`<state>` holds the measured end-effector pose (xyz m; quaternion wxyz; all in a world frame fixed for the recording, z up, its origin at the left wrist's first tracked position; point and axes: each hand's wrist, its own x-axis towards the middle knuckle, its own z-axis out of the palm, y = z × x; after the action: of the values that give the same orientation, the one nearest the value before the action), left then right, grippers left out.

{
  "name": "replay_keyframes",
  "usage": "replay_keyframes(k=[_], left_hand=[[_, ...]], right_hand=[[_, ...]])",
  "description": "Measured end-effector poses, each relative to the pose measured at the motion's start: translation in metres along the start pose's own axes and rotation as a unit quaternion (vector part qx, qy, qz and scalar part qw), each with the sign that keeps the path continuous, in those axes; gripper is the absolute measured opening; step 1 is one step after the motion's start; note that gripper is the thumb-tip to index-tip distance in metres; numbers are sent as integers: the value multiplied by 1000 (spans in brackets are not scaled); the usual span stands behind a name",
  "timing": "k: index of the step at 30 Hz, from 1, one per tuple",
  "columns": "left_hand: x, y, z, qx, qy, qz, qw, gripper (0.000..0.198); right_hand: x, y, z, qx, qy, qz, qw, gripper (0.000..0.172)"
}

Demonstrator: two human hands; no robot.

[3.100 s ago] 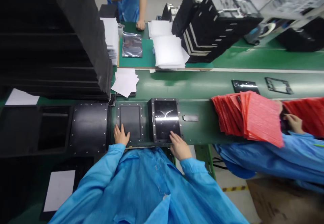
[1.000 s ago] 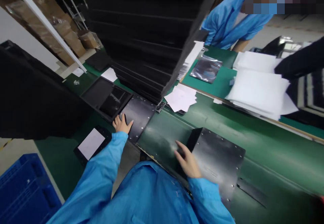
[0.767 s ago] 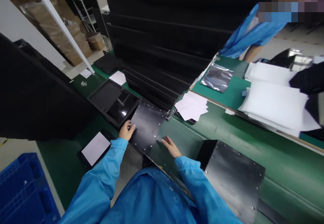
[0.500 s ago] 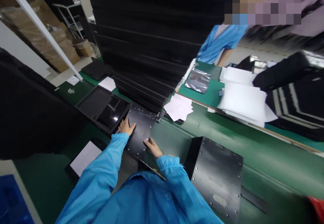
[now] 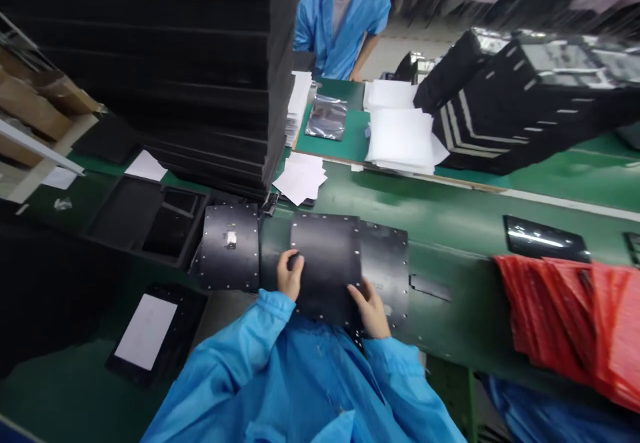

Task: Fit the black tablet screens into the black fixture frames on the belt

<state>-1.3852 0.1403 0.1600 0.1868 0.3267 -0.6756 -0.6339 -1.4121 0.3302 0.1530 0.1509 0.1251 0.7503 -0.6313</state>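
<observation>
Both my hands are on a black riveted panel (image 5: 327, 263) lying flat on the green conveyor belt (image 5: 450, 193). My left hand (image 5: 290, 275) grips its left edge, and my right hand (image 5: 371, 308) holds its lower right corner. A second riveted panel (image 5: 387, 273) lies partly under it to the right. A third black panel (image 5: 230, 246), with a small white label, lies further left, apart from my hands.
A tall stack of black panels (image 5: 150, 76) rises at the left. Beyond the belt are loose white paper (image 5: 300, 177), white sheets (image 5: 400, 136) and a silver bag (image 5: 326, 117). Red bags (image 5: 560, 316) lie at the right. A co-worker (image 5: 343, 23) stands opposite.
My head has swung back to face along the belt. My hands have moved closer together, and three panels now show side by side beneath and beside them.
</observation>
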Motion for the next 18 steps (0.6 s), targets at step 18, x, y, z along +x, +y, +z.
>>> replay_keyframes(k=[18], left_hand=[[-99, 38, 169, 465, -284, 186, 818, 63]], right_hand=[[122, 76, -243, -389, 5, -154, 908, 83]])
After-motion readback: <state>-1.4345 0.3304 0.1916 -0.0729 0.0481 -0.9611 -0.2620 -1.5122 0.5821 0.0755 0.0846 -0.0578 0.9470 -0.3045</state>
